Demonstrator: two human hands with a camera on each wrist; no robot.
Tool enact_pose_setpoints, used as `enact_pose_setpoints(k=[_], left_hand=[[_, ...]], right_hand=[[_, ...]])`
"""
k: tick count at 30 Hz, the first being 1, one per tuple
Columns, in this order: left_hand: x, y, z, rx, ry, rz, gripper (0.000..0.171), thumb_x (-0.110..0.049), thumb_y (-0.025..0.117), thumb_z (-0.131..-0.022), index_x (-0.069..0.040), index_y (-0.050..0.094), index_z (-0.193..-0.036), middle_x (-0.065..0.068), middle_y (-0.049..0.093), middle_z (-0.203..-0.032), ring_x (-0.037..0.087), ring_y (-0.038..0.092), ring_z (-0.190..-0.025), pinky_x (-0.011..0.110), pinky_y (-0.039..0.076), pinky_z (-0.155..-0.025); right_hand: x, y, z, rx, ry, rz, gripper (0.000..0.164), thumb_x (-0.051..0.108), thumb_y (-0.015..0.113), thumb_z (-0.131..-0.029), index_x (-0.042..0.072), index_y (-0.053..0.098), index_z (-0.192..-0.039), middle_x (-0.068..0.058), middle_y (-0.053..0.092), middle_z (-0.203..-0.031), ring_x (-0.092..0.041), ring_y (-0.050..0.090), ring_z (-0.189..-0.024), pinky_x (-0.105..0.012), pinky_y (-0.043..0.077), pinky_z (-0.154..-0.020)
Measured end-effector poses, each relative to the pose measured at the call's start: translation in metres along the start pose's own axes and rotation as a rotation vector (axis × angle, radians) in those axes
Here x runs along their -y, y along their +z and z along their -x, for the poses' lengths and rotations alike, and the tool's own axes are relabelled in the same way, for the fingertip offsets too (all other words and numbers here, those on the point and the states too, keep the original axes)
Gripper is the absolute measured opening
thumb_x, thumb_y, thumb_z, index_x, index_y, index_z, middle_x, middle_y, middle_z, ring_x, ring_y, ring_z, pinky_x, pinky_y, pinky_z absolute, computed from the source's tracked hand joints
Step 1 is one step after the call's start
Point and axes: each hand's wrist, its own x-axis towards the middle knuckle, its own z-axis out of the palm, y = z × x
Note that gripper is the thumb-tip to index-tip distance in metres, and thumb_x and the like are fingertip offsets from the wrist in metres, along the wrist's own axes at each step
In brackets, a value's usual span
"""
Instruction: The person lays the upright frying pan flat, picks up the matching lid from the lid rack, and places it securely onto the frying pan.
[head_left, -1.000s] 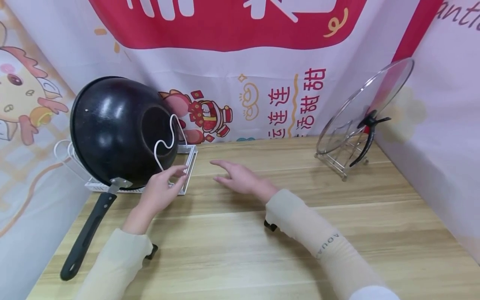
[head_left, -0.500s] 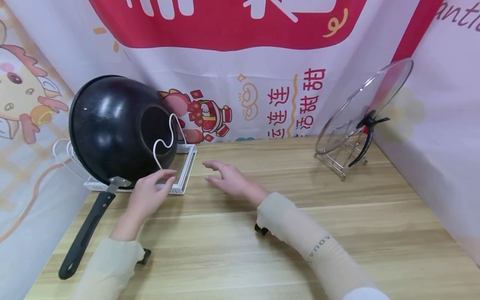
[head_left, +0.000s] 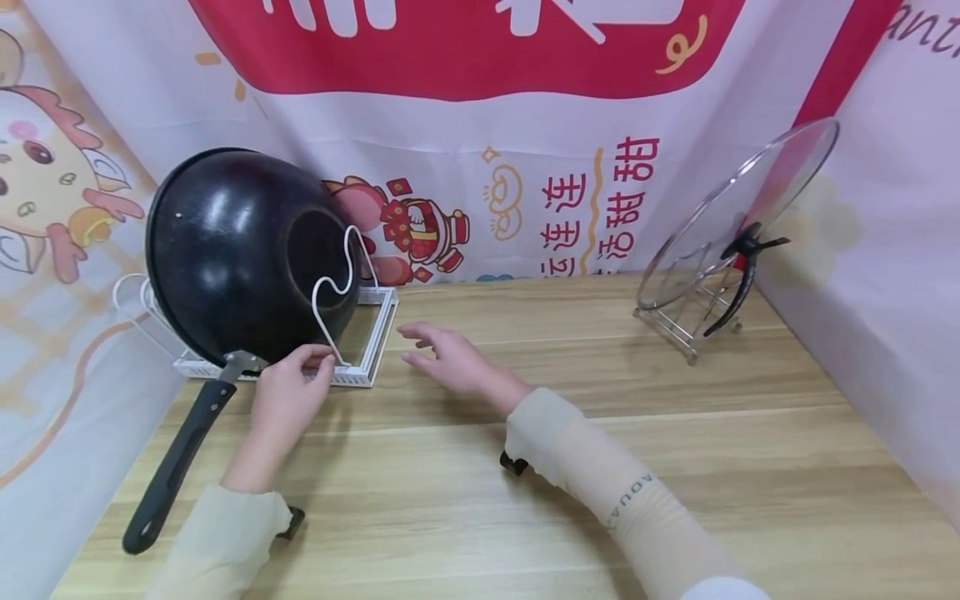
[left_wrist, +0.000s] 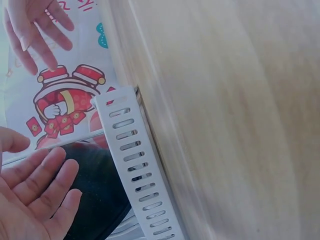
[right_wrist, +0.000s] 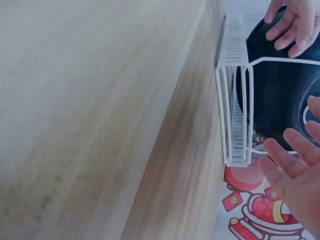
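A black wok [head_left: 240, 250] stands on its side in a white wire rack [head_left: 378, 333] at the left of the table, its base turned right. Its dark handle [head_left: 180, 467] slants down over the front. My left hand [head_left: 288, 396] is at the rack's front edge, fingertips right by the curved white wire. In the left wrist view the fingers of this left hand [left_wrist: 37, 192] are loosely bent, with the thumb apart and nothing between them. My right hand [head_left: 453, 358] hovers right of the rack, fingers extended and holding nothing. The right wrist view shows the right hand [right_wrist: 297, 175] beside the wok [right_wrist: 272, 95].
A glass lid [head_left: 738, 208] with a black handle leans in a small metal stand [head_left: 678, 337] at the back right. The wooden table [head_left: 525, 500] meets a printed cloth wall [head_left: 450, 150] behind and at both sides.
My left hand has drawn back to the left and slightly down along the rack's front. My right hand has shifted a little left toward the rack. The wok and lid have stayed put.
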Motion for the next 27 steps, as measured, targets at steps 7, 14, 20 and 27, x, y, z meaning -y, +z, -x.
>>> enact_pose_setpoints(k=[7, 14, 20, 27], left_hand=[[-0.001, 0.002, 0.002, 0.001, -0.061, 0.042, 0.026, -0.011, 0.062, -0.098, 0.001, 0.072, -0.118, 0.016, 0.076, -0.101, 0.03, 0.073, -0.088, 0.025, 0.05, -0.075], [-0.003, 0.006, 0.0, -0.008, -0.1, 0.141, 0.027, -0.007, 0.062, -0.097, 0.006, 0.069, -0.121, 0.021, 0.075, -0.105, 0.033, 0.072, -0.091, 0.0, 0.038, -0.07], [-0.005, 0.008, 0.001, -0.038, -0.123, 0.185, 0.027, -0.003, 0.062, -0.097, 0.007, 0.068, -0.121, 0.023, 0.074, -0.105, 0.035, 0.072, -0.092, -0.001, 0.038, -0.07], [-0.01, 0.011, -0.001, -0.046, -0.139, 0.257, 0.031, -0.002, 0.062, -0.097, 0.009, 0.064, -0.126, 0.026, 0.071, -0.112, 0.038, 0.072, -0.099, -0.002, 0.04, -0.073]], right_hand=[[0.003, 0.009, -0.003, 0.008, -0.021, 0.001, 0.045, 0.023, 0.061, -0.105, 0.007, 0.053, -0.148, -0.005, 0.055, -0.149, -0.026, 0.059, -0.127, -0.032, 0.047, -0.106], [0.006, 0.02, -0.011, 0.004, -0.048, -0.018, 0.042, 0.016, 0.062, -0.104, 0.002, 0.056, -0.143, -0.01, 0.06, -0.144, -0.031, 0.063, -0.121, -0.031, 0.048, -0.105], [0.012, 0.033, -0.019, 0.019, -0.027, -0.051, 0.038, 0.012, 0.062, -0.104, 0.001, 0.058, -0.14, -0.012, 0.062, -0.14, -0.029, 0.065, -0.118, -0.026, 0.049, -0.102], [0.021, 0.048, -0.026, 0.038, -0.033, 0.032, 0.037, 0.011, 0.064, -0.102, 0.004, 0.062, -0.138, -0.011, 0.064, -0.137, -0.025, 0.064, -0.118, -0.023, 0.047, -0.101]])
